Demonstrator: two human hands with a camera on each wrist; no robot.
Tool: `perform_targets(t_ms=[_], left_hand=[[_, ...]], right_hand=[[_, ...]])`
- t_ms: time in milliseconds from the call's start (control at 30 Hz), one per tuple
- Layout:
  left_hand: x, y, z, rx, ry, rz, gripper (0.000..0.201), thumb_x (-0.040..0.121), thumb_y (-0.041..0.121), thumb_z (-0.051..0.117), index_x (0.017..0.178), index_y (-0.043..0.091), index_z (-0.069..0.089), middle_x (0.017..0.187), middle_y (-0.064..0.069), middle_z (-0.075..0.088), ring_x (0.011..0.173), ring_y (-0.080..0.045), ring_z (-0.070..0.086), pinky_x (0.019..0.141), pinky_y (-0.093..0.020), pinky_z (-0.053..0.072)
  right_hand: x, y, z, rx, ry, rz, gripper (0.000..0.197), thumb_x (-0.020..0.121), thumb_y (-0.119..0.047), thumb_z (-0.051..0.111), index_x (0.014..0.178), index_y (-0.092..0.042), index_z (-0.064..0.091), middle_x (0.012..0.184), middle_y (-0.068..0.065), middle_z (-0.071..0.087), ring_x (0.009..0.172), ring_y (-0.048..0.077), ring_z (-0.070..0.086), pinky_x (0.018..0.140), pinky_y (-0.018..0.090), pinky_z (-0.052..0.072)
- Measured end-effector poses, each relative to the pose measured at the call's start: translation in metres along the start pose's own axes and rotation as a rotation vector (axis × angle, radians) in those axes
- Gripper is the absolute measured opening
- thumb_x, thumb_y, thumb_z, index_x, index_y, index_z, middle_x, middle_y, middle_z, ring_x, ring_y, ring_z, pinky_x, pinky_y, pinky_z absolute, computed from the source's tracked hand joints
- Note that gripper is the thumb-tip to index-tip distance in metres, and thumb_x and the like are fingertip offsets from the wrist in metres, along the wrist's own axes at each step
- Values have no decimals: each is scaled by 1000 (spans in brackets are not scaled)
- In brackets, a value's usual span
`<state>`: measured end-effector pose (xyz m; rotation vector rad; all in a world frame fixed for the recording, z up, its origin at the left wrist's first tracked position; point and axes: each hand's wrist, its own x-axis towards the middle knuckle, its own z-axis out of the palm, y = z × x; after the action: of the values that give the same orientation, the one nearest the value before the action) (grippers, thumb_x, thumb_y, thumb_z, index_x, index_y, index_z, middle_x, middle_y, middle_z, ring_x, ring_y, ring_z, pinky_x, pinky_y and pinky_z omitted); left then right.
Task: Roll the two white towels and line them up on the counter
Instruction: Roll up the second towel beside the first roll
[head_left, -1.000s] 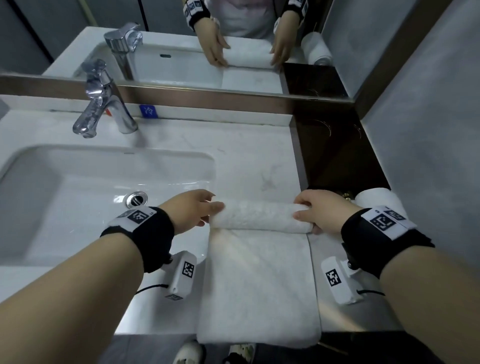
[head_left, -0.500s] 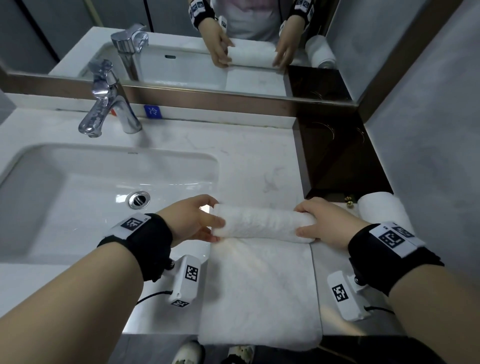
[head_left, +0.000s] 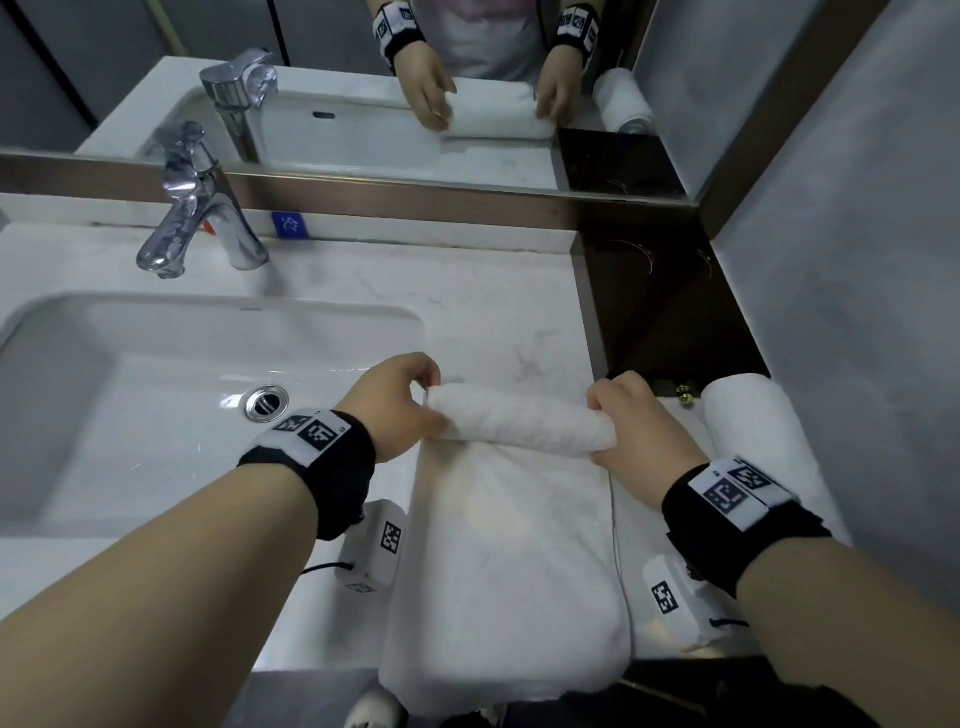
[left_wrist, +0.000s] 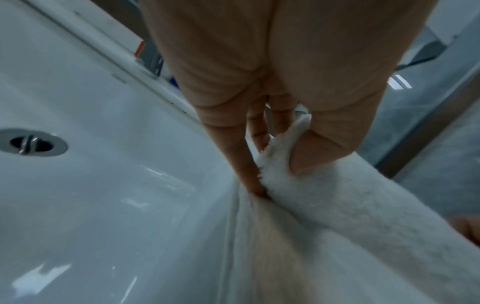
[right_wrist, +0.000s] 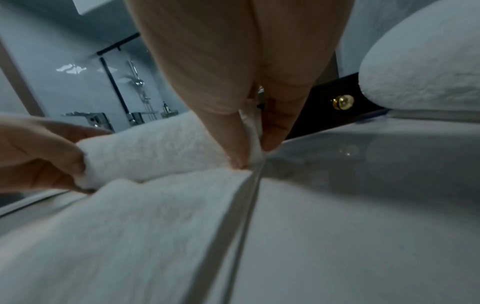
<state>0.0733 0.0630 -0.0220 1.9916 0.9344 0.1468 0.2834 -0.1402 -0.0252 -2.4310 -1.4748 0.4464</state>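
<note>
worktop (head_left: 467, 301): white marble, sink at left
towel (head_left: 514, 551): flat on worktop, far end partly rolled
rolled towel (head_left: 753, 421): lying far right, by wall
left hand (head_left: 395, 405): pinching roll's left end
right hand (head_left: 634, 421): pinching roll's right end

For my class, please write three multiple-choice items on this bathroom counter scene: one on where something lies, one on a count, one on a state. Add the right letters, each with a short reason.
1. Where is the finished rolled towel?
A. In the sink
B. At the counter's right end by the wall
C. Under the tap

2. How many white towels lie on the counter?
A. One
B. Two
C. Four

3. What state is the towel being rolled?
A. Partly rolled
B. Fully flat
C. Fully rolled

Answers: 1 B, the roll lies beyond the right hand against the grey wall. 2 B, one finished roll plus the one both hands hold. 3 A, the left hand and right hand grip a roll at the far end, with flat cloth still toward the person.
</note>
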Motion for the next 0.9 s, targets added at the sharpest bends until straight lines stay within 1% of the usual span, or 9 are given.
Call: perform_targets(t_ms=[167, 300, 367, 467, 533, 600, 733, 833, 900], left_hand=[[5, 2, 4, 169, 3, 154, 33, 71, 12, 75, 83, 31, 50, 95, 12, 49, 90, -16, 58, 70, -26, 44], [3, 7, 2, 349, -48, 219, 32, 70, 10, 70, 90, 23, 48, 100, 6, 46, 92, -23, 51, 72, -34, 45], [-1, 14, 4, 496, -50, 264, 37, 69, 21, 69, 96, 23, 44, 104, 5, 44, 96, -25, 45, 74, -33, 39], [-4, 30, 12, 634, -83, 344, 60, 77, 49, 64, 129, 27, 43, 125, 4, 49, 117, -23, 45, 97, -37, 35], [-2, 42, 22, 725, -163, 397, 62, 87, 53, 57, 141, 30, 38, 132, 4, 52, 123, -22, 47, 106, -39, 30], [4, 50, 30, 766, -236, 411, 51, 91, 45, 55, 137, 27, 42, 126, 2, 56, 115, -25, 54, 102, -38, 35], [13, 55, 36, 727, -297, 349, 44, 86, 33, 63, 121, 19, 42, 116, -4, 54, 93, -30, 58, 79, -38, 47], [18, 57, 40, 765, -325, 357, 43, 81, 29, 67, 112, 19, 39, 110, -3, 50, 83, -28, 55, 71, -39, 48], [20, 56, 43, 814, -340, 363, 45, 79, 28, 68, 112, 20, 38, 109, -2, 47, 87, -28, 56, 74, -42, 51]], right_hand=[[2, 5, 9, -65, 111, -15, 45, 72, -8, 65, 82, -36, 31, 91, -11, 29, 76, 13, 45, 69, 33, 51], [2, 9, 14, -117, 141, -36, 44, 69, -5, 63, 85, -32, 34, 90, -9, 28, 76, 15, 43, 65, 34, 51], [1, 8, 17, -141, 165, -33, 41, 68, -5, 62, 88, -30, 36, 90, -7, 29, 76, 17, 43, 62, 36, 51], [-2, 6, 21, -182, 189, -34, 39, 65, -1, 59, 88, -25, 38, 88, -5, 30, 75, 18, 42, 57, 39, 50], [-2, 5, 22, -199, 196, -37, 40, 64, 2, 59, 89, -22, 40, 88, -4, 30, 76, 19, 41, 57, 40, 49], [-3, 4, 22, -187, 203, -38, 42, 64, 3, 61, 90, -22, 39, 90, -4, 30, 76, 18, 41, 58, 38, 50], [-6, 0, 19, -17, 219, 71, 47, 68, -3, 65, 90, -33, 36, 100, -8, 28, 81, 17, 47, 69, 27, 46], [-13, -8, 17, 232, 244, 272, 52, 69, -14, 72, 111, -29, 45, 111, -3, 31, 94, 17, 45, 81, 26, 41], [-20, -13, 15, 419, 220, 459, 64, 69, -21, 75, 123, -23, 41, 113, -2, 34, 96, 18, 47, 80, 30, 44]])
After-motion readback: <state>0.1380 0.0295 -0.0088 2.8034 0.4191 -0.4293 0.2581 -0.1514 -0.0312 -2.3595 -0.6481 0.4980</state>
